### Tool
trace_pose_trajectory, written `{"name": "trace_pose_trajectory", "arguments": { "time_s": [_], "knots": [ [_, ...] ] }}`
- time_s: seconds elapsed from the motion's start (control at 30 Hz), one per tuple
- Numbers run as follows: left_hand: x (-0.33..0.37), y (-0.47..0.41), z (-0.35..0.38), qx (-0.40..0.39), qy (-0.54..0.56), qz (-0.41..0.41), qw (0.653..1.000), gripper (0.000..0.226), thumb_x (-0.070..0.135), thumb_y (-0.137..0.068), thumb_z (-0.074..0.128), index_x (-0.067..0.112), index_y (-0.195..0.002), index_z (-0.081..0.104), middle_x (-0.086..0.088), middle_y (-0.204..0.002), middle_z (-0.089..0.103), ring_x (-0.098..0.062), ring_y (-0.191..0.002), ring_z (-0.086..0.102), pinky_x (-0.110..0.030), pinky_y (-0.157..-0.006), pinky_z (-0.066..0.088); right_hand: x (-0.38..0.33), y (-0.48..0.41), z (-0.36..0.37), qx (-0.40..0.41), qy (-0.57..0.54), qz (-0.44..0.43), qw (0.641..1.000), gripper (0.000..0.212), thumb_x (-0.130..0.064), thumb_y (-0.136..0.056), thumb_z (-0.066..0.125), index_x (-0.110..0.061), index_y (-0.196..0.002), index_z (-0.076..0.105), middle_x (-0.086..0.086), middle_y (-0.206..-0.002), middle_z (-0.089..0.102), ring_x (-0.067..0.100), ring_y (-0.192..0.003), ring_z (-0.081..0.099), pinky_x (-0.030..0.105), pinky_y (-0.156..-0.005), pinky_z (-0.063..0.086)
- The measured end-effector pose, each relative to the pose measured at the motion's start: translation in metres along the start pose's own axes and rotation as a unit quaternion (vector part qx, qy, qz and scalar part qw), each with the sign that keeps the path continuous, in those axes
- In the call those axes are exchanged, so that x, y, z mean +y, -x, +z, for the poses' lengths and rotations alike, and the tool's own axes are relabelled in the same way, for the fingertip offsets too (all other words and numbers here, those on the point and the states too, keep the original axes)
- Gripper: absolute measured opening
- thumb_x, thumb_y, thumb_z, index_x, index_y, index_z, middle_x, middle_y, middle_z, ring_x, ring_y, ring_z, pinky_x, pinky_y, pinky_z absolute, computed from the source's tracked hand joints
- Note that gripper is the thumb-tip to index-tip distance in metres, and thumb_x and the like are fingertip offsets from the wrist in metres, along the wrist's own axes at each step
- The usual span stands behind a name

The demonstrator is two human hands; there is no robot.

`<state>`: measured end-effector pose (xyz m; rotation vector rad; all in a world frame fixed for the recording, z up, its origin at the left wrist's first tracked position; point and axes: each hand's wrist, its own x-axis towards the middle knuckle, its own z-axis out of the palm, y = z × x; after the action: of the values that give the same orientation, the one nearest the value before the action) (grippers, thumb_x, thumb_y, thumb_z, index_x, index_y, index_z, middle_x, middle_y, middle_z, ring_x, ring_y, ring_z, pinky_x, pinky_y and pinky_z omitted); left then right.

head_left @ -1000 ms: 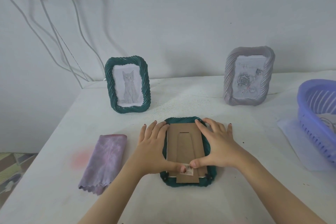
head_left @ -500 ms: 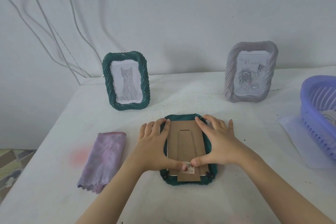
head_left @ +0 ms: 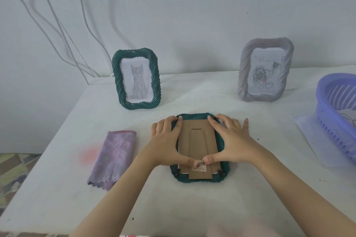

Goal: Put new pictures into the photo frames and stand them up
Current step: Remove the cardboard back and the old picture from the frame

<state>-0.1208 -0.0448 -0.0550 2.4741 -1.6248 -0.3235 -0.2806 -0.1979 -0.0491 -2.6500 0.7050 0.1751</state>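
A dark green photo frame (head_left: 200,180) lies face down on the white table in front of me, its brown cardboard backing (head_left: 196,140) with the folded stand facing up. My left hand (head_left: 165,144) rests on its left side, fingertips at the top-left rim, thumb on the backing by the barcode sticker (head_left: 201,165). My right hand (head_left: 231,142) lies spread over the right side, its thumb meeting the left thumb. Behind, a green frame (head_left: 156,82) with a cat picture stands at the left, and a grey frame (head_left: 243,75) with a rose picture stands at the right.
A folded purple cloth (head_left: 113,158) lies left of the face-down frame. A purple plastic basket (head_left: 335,113) sits at the right edge on a thin white sheet (head_left: 308,136). White cables (head_left: 57,25) hang down the wall at the left. The table's left edge is near the cloth.
My left fingers have slid up from the backing to the frame's top-left rim. Both thumbs stay pressed together near the sticker, and the frame has not moved.
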Motion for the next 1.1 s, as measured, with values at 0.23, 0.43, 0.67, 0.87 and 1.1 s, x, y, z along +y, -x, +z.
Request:
{"name": "trace_pose_trajectory", "arguments": {
  "time_s": [0.23,0.43,0.67,0.87,1.1],
  "knots": [
    [-0.006,0.039,0.018,0.11,0.159,0.024,0.981,0.106,0.091,-0.054,0.041,0.034,-0.141,0.027,0.013,-0.147,0.023,-0.004,-0.132,0.015,-0.025,-0.109,0.01,0.006,0.027,0.016,0.117,-0.143,-0.048,0.982,0.088,-0.089,-0.057,0.035,-0.055,-0.137,0.017,-0.013,-0.154,0.009,0.007,-0.142,0.002,0.051,-0.112,-0.014],
    [-0.004,0.069,0.027,0.157,0.245,0.041,0.956,0.055,0.07,-0.055,0.069,0.042,-0.101,0.062,0.025,-0.128,0.047,0.0,-0.125,0.033,-0.027,-0.103,0.028,0.014,0.069,0.032,0.142,-0.251,-0.068,0.955,0.042,-0.065,-0.064,0.059,-0.055,-0.104,0.054,-0.034,-0.141,0.022,-0.013,-0.132,0.012,0.049,-0.116,0.01],
    [0.005,0.079,0.034,0.182,0.272,0.018,0.945,0.031,0.056,-0.058,0.071,0.038,-0.083,0.065,0.025,-0.116,0.056,0.001,-0.115,0.043,-0.028,-0.096,0.038,0.012,0.081,0.042,0.157,-0.245,-0.063,0.955,0.032,-0.064,-0.062,0.06,-0.049,-0.09,0.059,-0.034,-0.139,0.025,-0.015,-0.13,0.016,0.055,-0.114,0.009],
    [0.007,0.084,0.035,0.198,0.268,-0.007,0.943,0.036,0.058,-0.056,0.07,0.036,-0.085,0.066,0.025,-0.118,0.052,0.006,-0.116,0.039,-0.016,-0.096,0.031,0.005,0.08,0.046,0.156,-0.228,-0.071,0.958,0.027,-0.066,-0.062,0.057,-0.054,-0.086,0.057,-0.038,-0.136,0.023,-0.022,-0.126,0.014,0.043,-0.116,-0.008],
    [0.007,0.082,0.036,0.19,0.27,-0.011,0.944,0.031,0.058,-0.056,0.069,0.037,-0.078,0.065,0.027,-0.116,0.053,0.005,-0.116,0.038,-0.013,-0.094,0.028,0.007,0.078,0.044,0.119,-0.2,-0.085,0.969,0.017,-0.049,-0.071,0.068,-0.044,-0.085,0.059,-0.039,-0.137,0.016,-0.023,-0.125,0.005,0.043,-0.112,-0.015]
  ]
}}
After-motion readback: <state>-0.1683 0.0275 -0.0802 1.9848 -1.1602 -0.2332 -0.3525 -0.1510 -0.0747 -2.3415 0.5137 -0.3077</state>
